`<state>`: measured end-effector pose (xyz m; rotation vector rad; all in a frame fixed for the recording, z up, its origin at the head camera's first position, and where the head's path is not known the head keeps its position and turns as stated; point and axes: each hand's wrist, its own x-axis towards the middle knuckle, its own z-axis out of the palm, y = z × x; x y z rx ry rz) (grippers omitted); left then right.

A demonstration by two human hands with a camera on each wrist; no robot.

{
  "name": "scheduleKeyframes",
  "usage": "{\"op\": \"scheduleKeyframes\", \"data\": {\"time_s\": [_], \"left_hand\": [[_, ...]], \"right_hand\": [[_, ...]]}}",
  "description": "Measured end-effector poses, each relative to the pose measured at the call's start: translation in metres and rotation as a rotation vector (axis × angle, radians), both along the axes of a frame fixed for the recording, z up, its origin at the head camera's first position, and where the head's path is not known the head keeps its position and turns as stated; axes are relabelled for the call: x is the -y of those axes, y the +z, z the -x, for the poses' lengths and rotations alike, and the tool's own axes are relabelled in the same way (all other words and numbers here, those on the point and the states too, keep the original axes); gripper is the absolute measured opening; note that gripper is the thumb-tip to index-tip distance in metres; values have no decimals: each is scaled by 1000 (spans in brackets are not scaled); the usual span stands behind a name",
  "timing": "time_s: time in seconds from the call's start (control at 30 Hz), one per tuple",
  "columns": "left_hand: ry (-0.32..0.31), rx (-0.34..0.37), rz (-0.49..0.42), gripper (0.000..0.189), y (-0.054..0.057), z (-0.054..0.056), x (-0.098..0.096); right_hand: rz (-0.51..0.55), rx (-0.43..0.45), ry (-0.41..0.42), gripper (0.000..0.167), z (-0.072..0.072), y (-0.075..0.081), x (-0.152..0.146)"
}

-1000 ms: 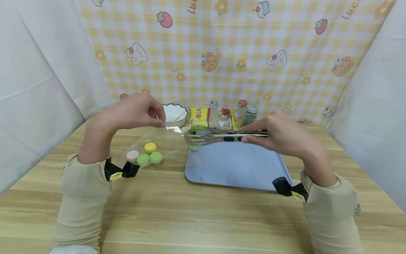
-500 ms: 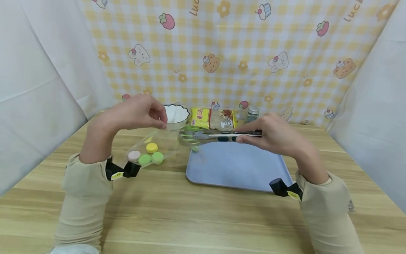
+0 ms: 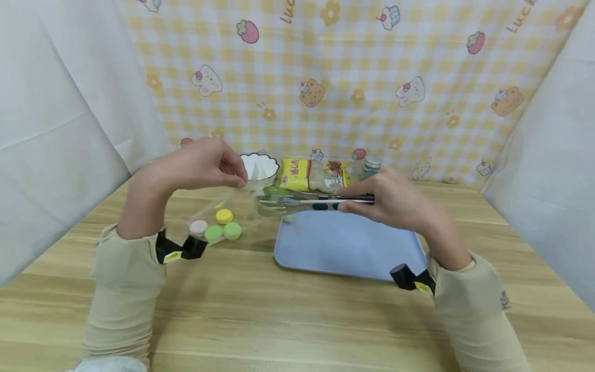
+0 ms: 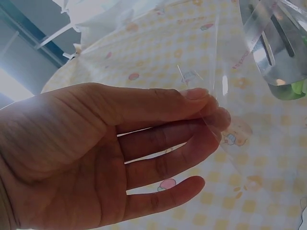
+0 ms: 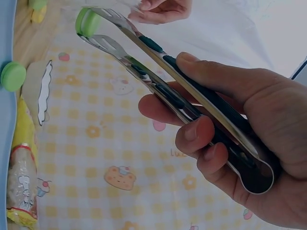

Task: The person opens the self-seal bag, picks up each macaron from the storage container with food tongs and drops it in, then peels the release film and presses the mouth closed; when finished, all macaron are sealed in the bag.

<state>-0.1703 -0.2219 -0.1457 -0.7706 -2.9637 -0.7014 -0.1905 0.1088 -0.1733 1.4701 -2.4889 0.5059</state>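
My left hand (image 3: 197,168) pinches the edge of a clear plastic bag (image 3: 239,206) between thumb and fingertips, seen close in the left wrist view. Low in the bag lie a yellow macaron (image 3: 224,216), a pale pink macaron (image 3: 198,228) and two green ones (image 3: 223,232). With fingers curled round the handles, my right hand (image 3: 395,201) grips metal tongs (image 3: 321,202). A green macaron (image 5: 88,22) is clamped between the slotted tong tips, which overlap the bag's mouth in the head view. Another green macaron (image 5: 13,76) lies at the tray's far left corner.
A blue tray (image 3: 344,243) lies on the wooden table (image 3: 279,315) below the tongs. Behind it stand a white scalloped bowl (image 3: 259,168), a yellow pasta packet (image 3: 295,174) and a small lidded glass jar (image 3: 372,168). A checked cloth (image 3: 344,67) hangs at the back.
My right hand has moved left with the tongs and the macaron in them, closer to the bag's mouth. The left hand holds the bag almost still.
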Motion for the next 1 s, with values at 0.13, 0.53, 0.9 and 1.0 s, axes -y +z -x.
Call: {"op": "scheduleKeyframes", "data": {"time_s": [0.13, 0.53, 0.9, 1.0], "left_hand": [[1, 7, -2, 4, -1, 0, -1], [-21, 0, -1, 4, 1, -3, 1], [-20, -13, 8, 4, 1, -2, -1], [-25, -27, 11, 4, 1, -3, 0]], "right_hand": [[2, 6, 16, 22, 0, -3, 2], [6, 9, 26, 23, -1, -3, 7], [49, -32, 1, 23, -2, -1, 6], [70, -50, 5, 23, -2, -1, 7]]}}
